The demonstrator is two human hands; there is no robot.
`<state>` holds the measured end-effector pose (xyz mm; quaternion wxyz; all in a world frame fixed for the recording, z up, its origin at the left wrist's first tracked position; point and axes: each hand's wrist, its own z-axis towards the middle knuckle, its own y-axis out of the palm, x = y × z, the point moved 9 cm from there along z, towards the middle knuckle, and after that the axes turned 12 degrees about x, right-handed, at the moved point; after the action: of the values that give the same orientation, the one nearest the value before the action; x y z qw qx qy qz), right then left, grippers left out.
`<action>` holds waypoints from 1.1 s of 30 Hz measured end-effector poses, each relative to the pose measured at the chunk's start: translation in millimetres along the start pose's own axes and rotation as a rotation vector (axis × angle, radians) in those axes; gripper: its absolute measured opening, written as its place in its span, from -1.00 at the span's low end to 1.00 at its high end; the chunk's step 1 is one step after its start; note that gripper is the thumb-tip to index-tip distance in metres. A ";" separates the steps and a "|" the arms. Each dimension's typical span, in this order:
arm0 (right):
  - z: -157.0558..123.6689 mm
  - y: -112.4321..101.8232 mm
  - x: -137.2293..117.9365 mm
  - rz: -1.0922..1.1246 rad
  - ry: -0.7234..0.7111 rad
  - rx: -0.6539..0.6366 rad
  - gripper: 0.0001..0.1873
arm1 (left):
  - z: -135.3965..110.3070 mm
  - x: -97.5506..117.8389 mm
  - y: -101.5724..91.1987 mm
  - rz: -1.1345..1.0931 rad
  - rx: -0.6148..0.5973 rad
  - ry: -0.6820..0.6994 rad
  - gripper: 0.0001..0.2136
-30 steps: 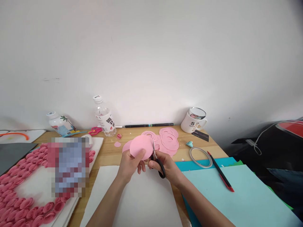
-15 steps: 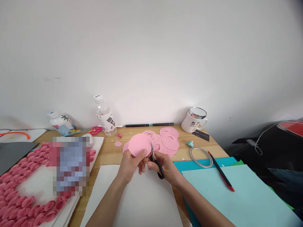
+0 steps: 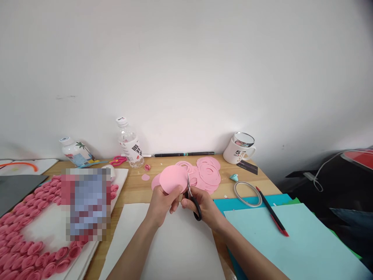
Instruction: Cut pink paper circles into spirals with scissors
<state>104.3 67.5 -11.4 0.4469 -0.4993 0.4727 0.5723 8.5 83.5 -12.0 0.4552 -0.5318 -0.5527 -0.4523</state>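
My left hand (image 3: 161, 202) pinches a round pink paper disc (image 3: 172, 177) by its lower edge and holds it upright above the desk. My right hand (image 3: 204, 205) grips black-handled scissors (image 3: 194, 198), whose blades point up at the disc's right edge. Just behind lies a pile of pink paper rings and spiral cuts (image 3: 207, 174). A white sheet (image 3: 175, 249) lies under both wrists.
A white board with rows of pink paper roses (image 3: 29, 233) fills the left. Two plastic bottles (image 3: 129, 143), pink scissors (image 3: 118, 160), a black pen (image 3: 183, 154) and a white mug (image 3: 239, 148) stand along the wall. A tape ring (image 3: 247, 193), a red-black pen (image 3: 272, 212) and teal sheets (image 3: 291, 241) lie right.
The pink disc has turned a little in my left hand, and the scissors have shifted slightly along its right edge. Nothing else on the desk has moved.
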 end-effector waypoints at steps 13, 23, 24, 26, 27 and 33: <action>-1.7 12.2 -5.3 0.151 -0.016 -0.084 -0.66 | -3.8 2.2 3.6 0.057 -0.016 0.008 -0.67; -1.4 7.5 4.4 0.092 0.037 -0.045 -0.54 | 0.4 0.9 -1.6 -0.070 0.052 0.027 -0.64; -1.5 8.2 4.1 0.105 0.041 -0.049 -0.54 | 0.4 1.6 -2.9 -0.076 0.070 0.034 -0.66; -2.0 9.8 3.1 0.137 0.046 -0.060 -0.53 | 0.0 2.5 -4.2 -0.086 0.090 0.041 -0.69; -2.2 10.6 2.6 0.150 0.046 -0.067 -0.53 | -0.4 2.8 -4.5 -0.087 0.096 0.042 -0.69; -2.6 12.9 -1.1 0.170 0.011 -0.086 -0.63 | -1.5 6.1 -7.8 -0.095 0.146 0.063 -0.70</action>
<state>92.1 62.9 -9.2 0.3722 -0.4795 0.4907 0.6251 0.6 82.9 -5.9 0.4880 -0.4558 -0.5942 -0.4483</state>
